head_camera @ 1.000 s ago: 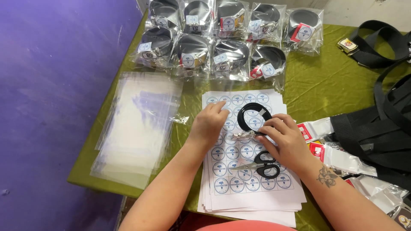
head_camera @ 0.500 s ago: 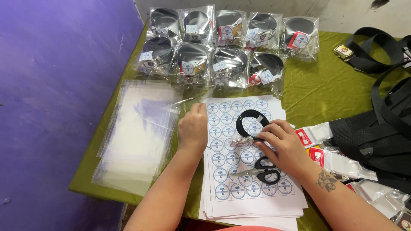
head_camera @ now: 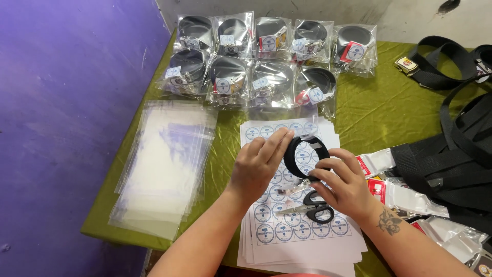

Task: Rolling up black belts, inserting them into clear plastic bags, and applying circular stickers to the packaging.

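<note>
Head view, the only one. Both hands hold a rolled black webbing belt coil [head_camera: 306, 155], raised just above a stack of white sheets of round blue-and-white stickers [head_camera: 287, 225].

Left hand [head_camera: 259, 164]: fingers bent and partly closed, fingertips pressed on the coil's left rim, thumb not visible. It reaches the coil from the left.

Right hand [head_camera: 344, 184]: fingers curled round the coil's right and lower side, thumb along the bottom. It has hold of the coil from the right and below; how tight, cannot tell.

The coil sits between the two hands, touching both. Its open ring faces up toward the camera, so the roll's axis points roughly at the viewer, tilted slightly away. It lies right of the left fingertips and up-left of the right palm. The right hand wraps more of it; the left only touches the edge.

Black-handled scissors [head_camera: 310, 206] lie on the sticker sheets just below the right hand, blades pointing left, apart from the coil.

Left of the sheets: pile of clear empty plastic sleeves [head_camera: 164, 169]. At the far edge: two rows of bagged black belt coils with round labels [head_camera: 261, 61]. Right: loose black straps with a buckle [head_camera: 451, 133] and small red-and-white packets [head_camera: 394, 190]. All on an olive green tablecloth [head_camera: 374, 113].
</note>
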